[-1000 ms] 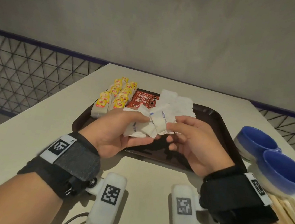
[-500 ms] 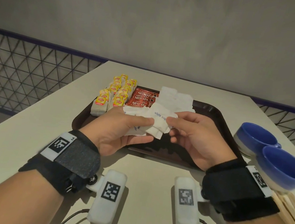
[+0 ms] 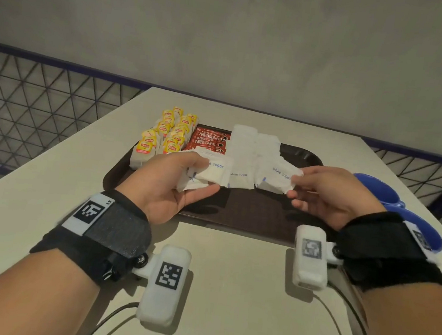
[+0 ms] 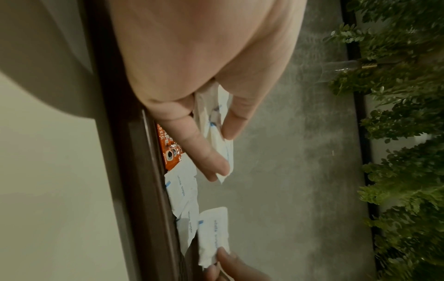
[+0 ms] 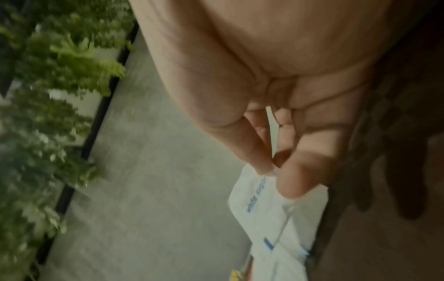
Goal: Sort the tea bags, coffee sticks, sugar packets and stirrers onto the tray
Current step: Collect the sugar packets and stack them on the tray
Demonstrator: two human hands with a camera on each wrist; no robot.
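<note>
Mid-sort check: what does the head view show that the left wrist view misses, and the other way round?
Head only: the tea bags in rows on the tray's left, the blue cups off its right side, and both wristbands.

Left wrist only: the left hand from below, thumb and fingers pinching a small stack of sugar packets, with green plants beyond.

Both: the dark tray, the red coffee sticks, sugar packets laid on the tray, and the right hand pinching one sugar packet.
</note>
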